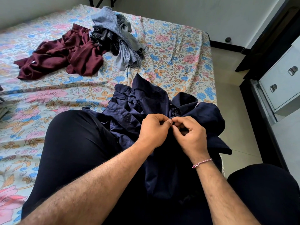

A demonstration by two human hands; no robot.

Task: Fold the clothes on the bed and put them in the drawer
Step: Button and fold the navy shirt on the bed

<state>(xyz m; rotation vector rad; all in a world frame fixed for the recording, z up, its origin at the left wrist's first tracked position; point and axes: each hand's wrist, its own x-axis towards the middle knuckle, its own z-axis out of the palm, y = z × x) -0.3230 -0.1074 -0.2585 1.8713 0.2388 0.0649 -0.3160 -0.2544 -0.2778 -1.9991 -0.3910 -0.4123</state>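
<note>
left hand point(154, 127) pinches navy shirt point(129, 111) placket, lower centre | right hand point(190, 132) pinches same spot | maroon garment point(65, 54) upper left | bed point(178, 54)

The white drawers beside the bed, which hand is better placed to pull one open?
The right hand, probably. The white drawers stand on the person's right, off the bed's edge; the left hand is farther. Both hands currently pinch the navy shirt.

Head view — looks down, close over lap, bed point(170, 51) beyond.
</note>
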